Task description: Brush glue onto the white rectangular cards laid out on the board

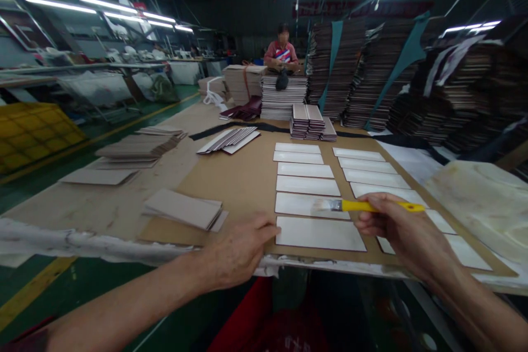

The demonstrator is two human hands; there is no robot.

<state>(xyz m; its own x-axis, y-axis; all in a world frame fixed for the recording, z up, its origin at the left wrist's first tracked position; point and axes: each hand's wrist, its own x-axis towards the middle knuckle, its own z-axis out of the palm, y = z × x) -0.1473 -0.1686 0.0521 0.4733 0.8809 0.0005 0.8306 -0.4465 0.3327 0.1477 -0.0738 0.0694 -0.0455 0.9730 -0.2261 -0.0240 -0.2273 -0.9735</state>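
My right hand (385, 217) is closed round the yellow handle of a brush (358, 206), whose pale bristles lie over a white panel (292, 204) in the left column. Nearer the table's front edge is another white panel (319, 234). My left hand (247, 245) touches that panel's left edge with its fingertips, the fingers bent together; whether they grip it cannot be made out. A second column of white panels (375, 177) lies to the right, partly hidden by my right hand.
Grey boards (183, 208) lie left of my left hand, with more board piles (132, 148) behind. Fanned strips (229, 139) and small stacks (307, 121) lie farther back. A whitish cloth (482, 203) is at the right. A person (281, 55) sits behind tall stacks.
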